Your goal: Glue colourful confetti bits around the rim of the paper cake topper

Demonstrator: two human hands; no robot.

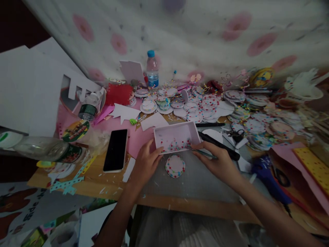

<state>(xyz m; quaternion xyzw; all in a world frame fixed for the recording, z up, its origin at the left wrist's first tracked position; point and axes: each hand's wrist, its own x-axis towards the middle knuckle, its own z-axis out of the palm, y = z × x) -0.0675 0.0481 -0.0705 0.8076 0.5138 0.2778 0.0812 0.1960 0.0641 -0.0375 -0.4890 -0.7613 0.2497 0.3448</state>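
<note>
A shallow white box point(174, 132) stands tilted toward me, with small red, blue and green beads or confetti bits gathered along its near side. My left hand point(147, 161) grips its near left corner, thumb on the rim. At the near right corner, my right hand point(216, 159) pinches a slim teal-grey tool point(205, 153) that looks like tweezers, its tip by the box's edge. Just below the box, a white paper disc point(175, 166) ringed with red and blue dots lies on the grey mat point(195, 185).
Many decorated discs point(203, 106) pile up behind. A phone point(116, 150), a lying plastic bottle point(51, 147) and paper scraps are on the left. An upright water bottle point(152, 70) stands at the back. A blue glue gun point(272, 181) and black scissors point(281, 176) lie right.
</note>
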